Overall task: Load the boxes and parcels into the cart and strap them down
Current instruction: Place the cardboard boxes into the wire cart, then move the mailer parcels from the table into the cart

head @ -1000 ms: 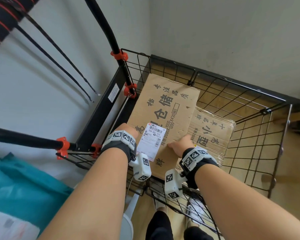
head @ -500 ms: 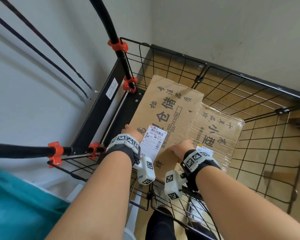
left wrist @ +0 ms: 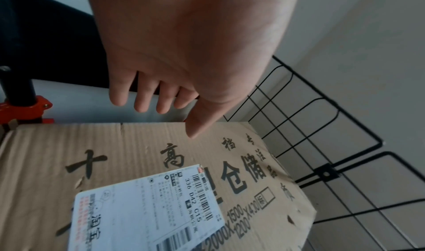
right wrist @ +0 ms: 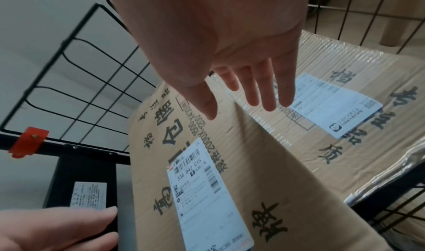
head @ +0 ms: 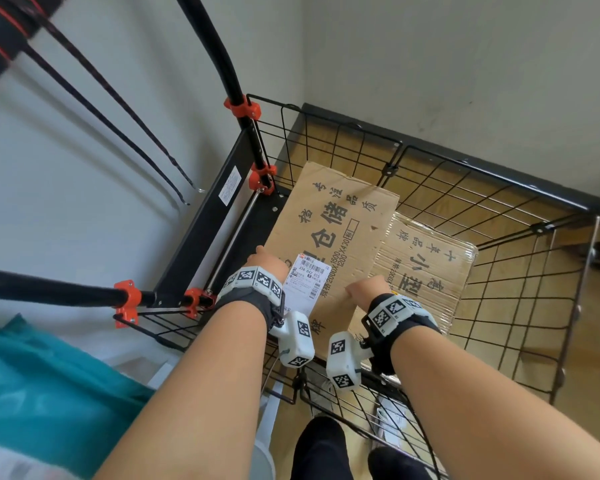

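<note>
Neither grip is really closed right now: the left hand [left wrist: 184, 58] hangs with fingers loosely extended, just the thumb tip at the far edge of the top box [head: 329, 237], and the right hand [right wrist: 230, 55] hovers spread over its other edge, holding nothing. That box lies flat in the wire cart [head: 499, 209], overlapping a wrapped box [head: 426, 265], probably to get nudged toward the black frame side where there's still a gap.
</note>
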A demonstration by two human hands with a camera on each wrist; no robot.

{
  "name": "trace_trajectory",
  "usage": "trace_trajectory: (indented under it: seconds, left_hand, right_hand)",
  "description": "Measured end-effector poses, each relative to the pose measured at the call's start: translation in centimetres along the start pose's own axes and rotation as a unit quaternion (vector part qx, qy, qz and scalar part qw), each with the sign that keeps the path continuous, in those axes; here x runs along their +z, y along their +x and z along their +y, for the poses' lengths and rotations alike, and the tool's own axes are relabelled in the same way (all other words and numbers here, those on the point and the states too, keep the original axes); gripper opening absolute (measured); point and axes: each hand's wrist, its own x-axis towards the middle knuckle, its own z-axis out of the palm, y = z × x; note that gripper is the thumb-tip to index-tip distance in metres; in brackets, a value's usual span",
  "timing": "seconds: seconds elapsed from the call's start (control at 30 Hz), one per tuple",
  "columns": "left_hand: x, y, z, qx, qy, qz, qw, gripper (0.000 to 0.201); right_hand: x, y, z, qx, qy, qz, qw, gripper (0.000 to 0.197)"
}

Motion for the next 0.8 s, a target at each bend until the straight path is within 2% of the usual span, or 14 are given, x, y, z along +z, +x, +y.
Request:
trace_trajectory:
  seconds: [0.03,0.1,0.23,0.43,0.6,0.8]
  left_hand:
    - [-0.2,-0.6,0.0,0.021,0.006,0.005,1.000,0.064]
    - [-0.6,-2.0,-0.2,0.041,0.000,0.012,0.999,0.059]
    - [-1.7,-6.5,-0.4,0.056,-0.017,0.028,0.998,0.051]
    - [-1.8,-13.9,-2.9,0.065,-0.080,0.087,0.991,0.046]
    - [-0.4,-20.7,-4.9,0.061,-0.115,0.134,0.982,0.050]
    - [3.1,-27.8,-8.2,0.048,-0.162,0.212,0.963,0.049]
  right_hand:
    - [-0.5,-0.3,0.1,-0.040,-0.065,-0.001,0.997,0.034]
    - [-1.6,-1.7,0.2,-0.021,0.000,0.023,1.000,0.030]
    - [-3.7,-4.7,0.6,-0.042,-0.039,0.035,0.998,0.015]
    - [-6.4,-9.9,2.4,-0.139,-0.066,0.028,0.988,0.034]
    - [-8.2,-14.3,4.9,-0.229,-0.106,0.044,0.967,0.030]
    - [-9.3,-19.3,7.9,-0.299,-0.130,0.047,0.944,0.031]
